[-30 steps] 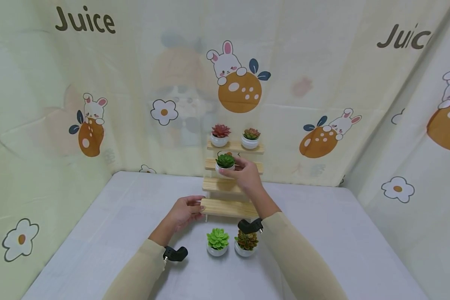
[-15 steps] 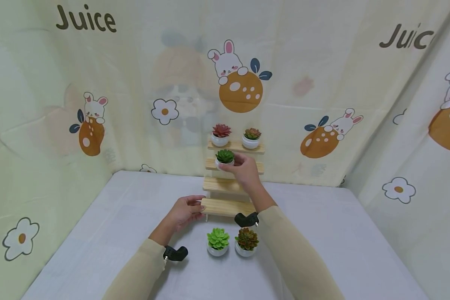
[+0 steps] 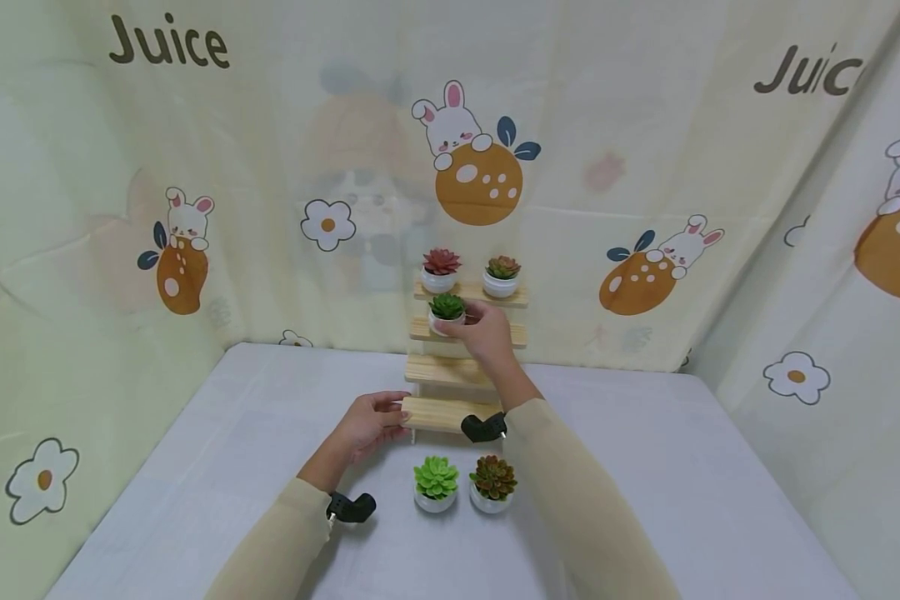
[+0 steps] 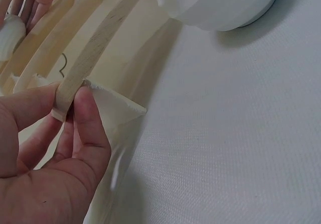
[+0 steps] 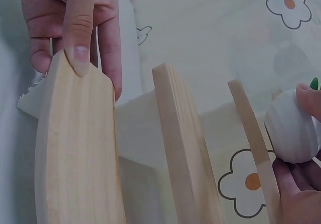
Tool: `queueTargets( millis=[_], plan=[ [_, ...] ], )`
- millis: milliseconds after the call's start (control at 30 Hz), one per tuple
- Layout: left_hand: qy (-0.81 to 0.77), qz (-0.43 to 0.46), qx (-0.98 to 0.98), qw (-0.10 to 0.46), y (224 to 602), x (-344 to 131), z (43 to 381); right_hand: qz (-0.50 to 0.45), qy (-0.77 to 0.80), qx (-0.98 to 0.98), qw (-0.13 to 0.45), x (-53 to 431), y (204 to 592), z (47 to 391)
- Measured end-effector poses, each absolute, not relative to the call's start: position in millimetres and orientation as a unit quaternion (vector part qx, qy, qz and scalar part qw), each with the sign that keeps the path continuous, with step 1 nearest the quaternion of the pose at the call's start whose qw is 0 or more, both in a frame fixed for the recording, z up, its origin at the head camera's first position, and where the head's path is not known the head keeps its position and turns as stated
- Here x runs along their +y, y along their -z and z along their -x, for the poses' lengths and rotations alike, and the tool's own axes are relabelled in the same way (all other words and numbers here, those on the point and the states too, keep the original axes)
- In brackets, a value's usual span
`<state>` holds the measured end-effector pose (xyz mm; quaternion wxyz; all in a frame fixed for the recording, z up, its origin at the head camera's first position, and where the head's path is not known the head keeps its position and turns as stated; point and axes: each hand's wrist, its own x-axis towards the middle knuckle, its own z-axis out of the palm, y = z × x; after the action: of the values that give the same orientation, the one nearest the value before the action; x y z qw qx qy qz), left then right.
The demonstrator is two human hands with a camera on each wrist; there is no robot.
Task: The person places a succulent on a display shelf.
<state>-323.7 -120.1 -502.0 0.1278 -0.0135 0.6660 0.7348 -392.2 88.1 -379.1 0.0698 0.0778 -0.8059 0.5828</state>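
Note:
A stepped wooden shelf stand (image 3: 450, 414) rises at the back middle of the table. My left hand (image 3: 365, 427) pinches the left end of its lowest board between thumb and fingers, close up in the left wrist view. My right hand (image 3: 489, 333) grips a dark green succulent in a white pot (image 3: 447, 310), upright at the left part of the second board from the top. In the right wrist view the white pot (image 5: 293, 128) is right at that board's edge. On the top board stand a red succulent (image 3: 440, 271) and a green-and-red succulent (image 3: 502, 276).
In front of the stand a light green succulent (image 3: 436, 483) and a brownish succulent (image 3: 492, 483) sit in white pots on the white tabletop (image 3: 645, 467). A printed curtain (image 3: 570, 217) hangs directly behind the stand. Black wrist cameras sit on both wrists.
My right hand has carried the dark green succulent slightly up and back toward the second board, its forearm shifting left. My left hand stays on the lowest board.

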Motion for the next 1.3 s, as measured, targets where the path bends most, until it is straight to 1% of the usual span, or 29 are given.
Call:
queueTargets(
  millis=[300, 900, 1300],
  plan=[
    [-0.737, 0.012, 0.664, 0.126, 501.6, -121.0, 322.3, -0.061, -0.555, -0.826, 0.077, 82.9, 381.4, 399.7],
    [-0.737, 0.010, 0.664, 0.127, 503.6, -121.1, 323.2, -0.051, -0.547, -0.831, 0.087, 75.3, 385.6, 400.9],
    [-0.743, 0.001, 0.657, 0.130, 502.0, -121.5, 322.1, -0.044, -0.545, -0.835, 0.064, 75.0, 377.9, 393.0]
  ],
)
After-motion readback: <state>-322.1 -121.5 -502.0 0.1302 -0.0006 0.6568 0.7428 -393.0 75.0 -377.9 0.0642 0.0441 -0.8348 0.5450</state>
